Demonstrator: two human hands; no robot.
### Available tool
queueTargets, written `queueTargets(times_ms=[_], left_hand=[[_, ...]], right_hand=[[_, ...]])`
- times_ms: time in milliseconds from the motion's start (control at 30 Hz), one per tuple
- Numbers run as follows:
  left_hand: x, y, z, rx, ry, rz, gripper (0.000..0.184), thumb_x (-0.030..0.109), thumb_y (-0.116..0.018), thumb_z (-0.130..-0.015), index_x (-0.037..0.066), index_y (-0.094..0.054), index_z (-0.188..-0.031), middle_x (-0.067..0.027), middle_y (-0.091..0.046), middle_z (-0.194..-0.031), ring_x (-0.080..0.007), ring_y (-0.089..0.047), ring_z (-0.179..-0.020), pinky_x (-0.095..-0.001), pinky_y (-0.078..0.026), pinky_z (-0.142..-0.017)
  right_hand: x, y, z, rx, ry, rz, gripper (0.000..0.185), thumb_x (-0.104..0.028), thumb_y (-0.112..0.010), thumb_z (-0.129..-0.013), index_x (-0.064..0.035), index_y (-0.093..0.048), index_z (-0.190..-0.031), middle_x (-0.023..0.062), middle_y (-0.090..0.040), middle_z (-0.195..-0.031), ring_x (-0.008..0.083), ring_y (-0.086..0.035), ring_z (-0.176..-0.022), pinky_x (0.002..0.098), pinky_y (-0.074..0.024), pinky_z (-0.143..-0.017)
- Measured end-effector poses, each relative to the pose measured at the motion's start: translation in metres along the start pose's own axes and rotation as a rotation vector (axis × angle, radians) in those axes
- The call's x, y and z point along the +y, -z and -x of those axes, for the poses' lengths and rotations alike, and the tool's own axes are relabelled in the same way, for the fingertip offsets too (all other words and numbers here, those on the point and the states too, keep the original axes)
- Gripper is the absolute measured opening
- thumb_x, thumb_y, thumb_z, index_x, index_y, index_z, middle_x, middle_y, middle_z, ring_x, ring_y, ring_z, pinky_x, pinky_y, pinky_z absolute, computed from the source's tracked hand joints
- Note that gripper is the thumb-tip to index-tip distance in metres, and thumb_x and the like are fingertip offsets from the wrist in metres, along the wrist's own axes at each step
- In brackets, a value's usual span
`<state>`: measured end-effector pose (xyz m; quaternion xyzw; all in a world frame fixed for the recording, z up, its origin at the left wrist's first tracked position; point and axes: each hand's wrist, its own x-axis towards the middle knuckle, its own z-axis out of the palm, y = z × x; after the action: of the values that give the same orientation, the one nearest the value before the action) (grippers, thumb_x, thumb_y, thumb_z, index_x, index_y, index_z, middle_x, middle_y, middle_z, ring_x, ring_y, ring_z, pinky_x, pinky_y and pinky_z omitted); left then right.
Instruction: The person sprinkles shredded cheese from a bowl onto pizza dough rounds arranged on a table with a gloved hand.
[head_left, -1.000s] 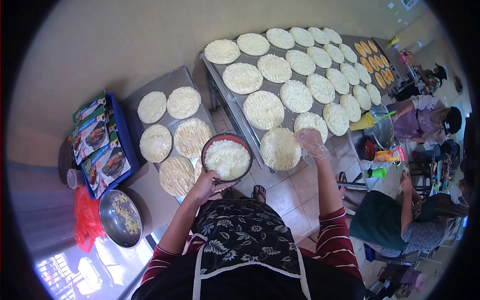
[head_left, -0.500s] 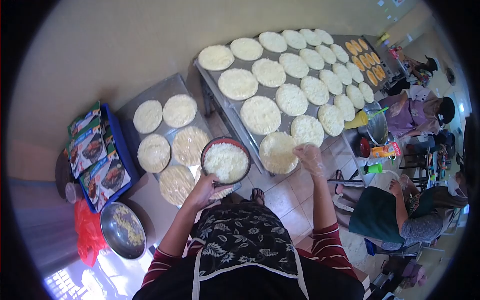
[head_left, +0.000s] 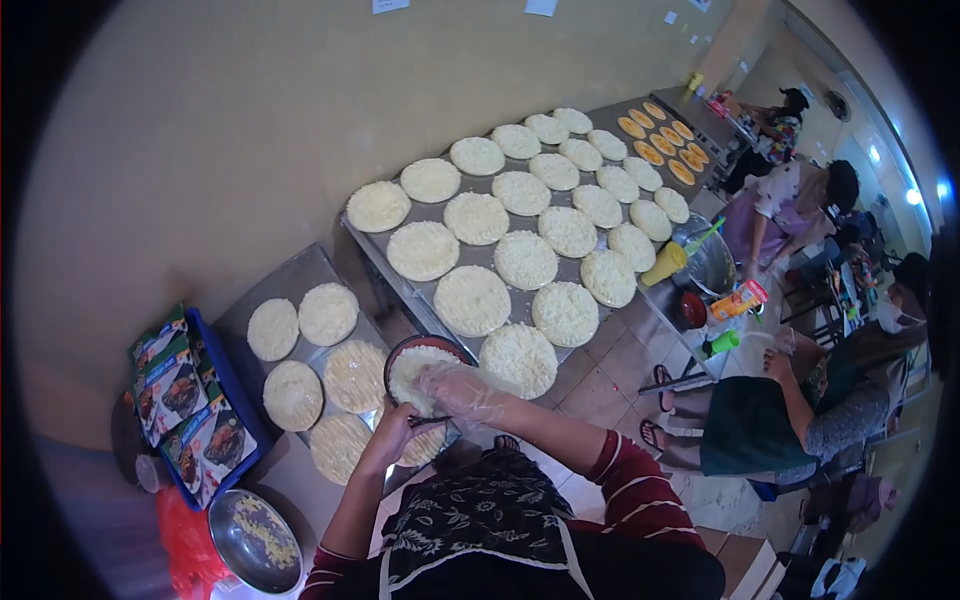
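L hand (head_left: pixel 395 428) is gripping a dark bowl (head_left: pixel 443 346) w/ red inside, thumb & fingers pressing tog. on its near rim. R hand (head_left: pixel 462 390), in a clear glove, is resting inside on white shreds (head_left: pixel 407 377); can't tell if its fingertips are pinching any. Bowl is being held at R edge of a small metal table (head_left: pixel 308 272), which is carrying striped & white-topped rounds (head_left: pixel 354 376); big table (head_left: pixel 473 257) beyond is carrying rows more. Blue crate (head_left: pixel 238 408) is holding printed packs (head_left: pixel 210 442) w/ food pics, lettering too small to read; steel pan (head_left: pixel 232 545) w/ yellow bits is sitting nearby. Far R, orange pack (head_left: pixel 738 300) w/ red label, writing also unreadable, is lying near a green cup (head_left: pixel 720 343). Co-worker in green apron (head_left: pixel 750 425) is sitting close by.
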<state>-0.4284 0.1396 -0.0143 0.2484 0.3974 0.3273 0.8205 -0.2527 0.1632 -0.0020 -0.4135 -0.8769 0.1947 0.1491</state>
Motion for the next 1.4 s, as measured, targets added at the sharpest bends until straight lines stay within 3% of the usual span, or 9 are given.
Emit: queueTargets(times_ms=[33,400,467,533,833,900,1033,1200,1400], left_hand=[[-0.004,0.012,-0.005,-0.083,-0.016,0.014,0.063,0.001,-0.036,-0.081,0.003,-0.006,-0.137,-0.0218,-0.031,-0.131,-0.0368,-0.048,-0.113,-0.0471,-0.05,-0.089],[0.002,-0.005,-0.027,0.17,-0.005,-0.042,0.066,0.002,-0.039,-0.079,0.005,-0.008,-0.137,-0.0214,-0.036,-0.131,-0.0341,-0.05,-0.112,-0.0458,-0.051,-0.089],[-0.001,0.001,-0.042,0.085,0.019,0.055,0.065,0.002,-0.038,-0.079,0.006,-0.011,-0.138,-0.0209,-0.035,-0.132,-0.034,-0.05,-0.112,-0.048,-0.05,-0.089],[0.004,-0.01,-0.049,0.171,-0.002,0.078,0.063,0.002,-0.039,-0.079,0.005,-0.015,-0.137,-0.0195,-0.036,-0.131,-0.0339,-0.05,-0.112,-0.0498,-0.049,-0.09],[-0.003,0.005,-0.063,0.285,-0.087,0.139,0.064,0.0,-0.039,-0.076,0.002,-0.017,-0.136,-0.0183,-0.035,-0.133,-0.0352,-0.046,-0.116,-0.0498,-0.049,-0.09],[-0.003,0.009,-0.061,0.317,-0.087,0.158,0.063,0.0,-0.039,-0.076,0.001,-0.017,-0.135,-0.0198,-0.035,-0.132,-0.0359,-0.046,-0.116,-0.0492,-0.05,-0.09],[-0.004,0.007,-0.06,0.409,-0.06,0.137,0.061,0.0,-0.04,-0.076,0.001,-0.017,-0.133,-0.0203,-0.038,-0.126,-0.0354,-0.047,-0.113,-0.0488,-0.051,-0.088],[0.001,-0.008,-0.054,0.457,-0.03,0.065,0.058,0.001,-0.043,-0.077,0.002,-0.018,-0.128,-0.0182,-0.037,-0.116,-0.0324,-0.047,-0.107,-0.0487,-0.053,-0.084],[-0.021,0.003,-0.063,0.41,-0.071,0.084,0.06,0.002,-0.044,-0.078,0.002,-0.016,-0.13,-0.0203,-0.036,-0.123,-0.0338,-0.048,-0.107,-0.0464,-0.055,-0.081]], right_hand=[[0.002,-0.002,-0.001,-0.015,0.001,-0.01,0.022,-0.011,-0.053,-0.076,-0.0029,-0.061,-0.094,0.017,-0.06,-0.091,0.0344,-0.06,-0.088,0.0405,-0.048,-0.078],[0.055,0.032,-0.027,0.021,0.099,-0.203,0.024,-0.003,-0.06,-0.076,-0.0051,-0.064,-0.1,0.0117,-0.066,-0.093,0.0273,-0.063,-0.086,0.0343,-0.0495,-0.079],[0.062,0.063,-0.031,-0.09,-0.365,-1.033,0.025,-0.004,-0.064,-0.079,-0.0039,-0.063,-0.104,0.008,-0.066,-0.093,0.0183,-0.063,-0.084,0.031,-0.0501,-0.076],[0.086,0.083,-0.031,-0.07,-0.48,-1.233,0.026,-0.013,-0.065,-0.083,-0.0024,-0.063,-0.106,0.0059,-0.065,-0.094,0.0113,-0.061,-0.084,0.0272,-0.049,-0.074],[0.21,0.098,-0.045,0.052,-0.708,-0.746,0.025,-0.009,-0.062,-0.079,-0.0002,-0.064,-0.103,0.0063,-0.066,-0.091,0.0139,-0.061,-0.078,0.0256,-0.0486,-0.071],[0.221,0.084,-0.055,0.132,-0.485,-0.65,0.022,-0.007,-0.058,-0.078,0.0002,-0.066,-0.097,0.0062,-0.066,-0.087,0.0137,-0.06,-0.074,0.0276,-0.0481,-0.068],[0.226,0.07,-0.072,0.053,-0.528,-0.468,0.019,-0.009,-0.062,-0.079,-0.0029,-0.067,-0.096,0.0064,-0.064,-0.082,0.0122,-0.058,-0.072,0.0261,-0.0467,-0.066],[0.23,0.048,-0.083,0.151,0.014,0.12,0.011,-0.01,-0.063,-0.078,-0.0026,-0.067,-0.085,0.0131,-0.064,-0.079,0.0236,-0.061,-0.07,0.0351,-0.0482,-0.065],[0.194,0.047,-0.08,0.108,-0.025,0.012,0.013,-0.013,-0.057,-0.075,-0.0033,-0.065,-0.079,0.0184,-0.061,-0.077,0.0332,-0.06,-0.078,0.0419,-0.0469,-0.069]])
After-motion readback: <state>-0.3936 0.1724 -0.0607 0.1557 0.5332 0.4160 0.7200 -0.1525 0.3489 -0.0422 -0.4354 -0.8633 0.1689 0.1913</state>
